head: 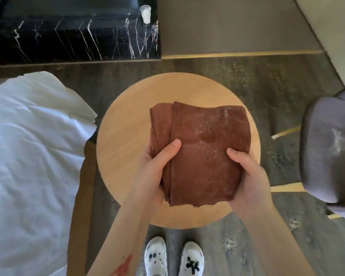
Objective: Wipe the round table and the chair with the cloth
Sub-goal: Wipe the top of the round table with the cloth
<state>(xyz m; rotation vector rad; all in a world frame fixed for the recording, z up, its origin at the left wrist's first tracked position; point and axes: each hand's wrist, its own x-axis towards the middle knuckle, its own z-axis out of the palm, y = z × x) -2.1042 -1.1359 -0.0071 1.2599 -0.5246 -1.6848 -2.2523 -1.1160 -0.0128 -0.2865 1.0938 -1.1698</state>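
A folded brown cloth [199,148] with white dust on its upper face is held above the round wooden table [124,136]. My left hand [157,168] grips its left edge, thumb on top. My right hand [247,174] grips its right edge, thumb on top as well. The grey upholstered chair [327,148] stands to the right of the table, with a white smear of dust on its seat.
A bed with a white duvet [32,156] fills the left side. A black marble counter [72,38] with a plastic cup [145,13] stands at the back. White dust specks lie on the dark floor [229,244] near my white shoes [173,257].
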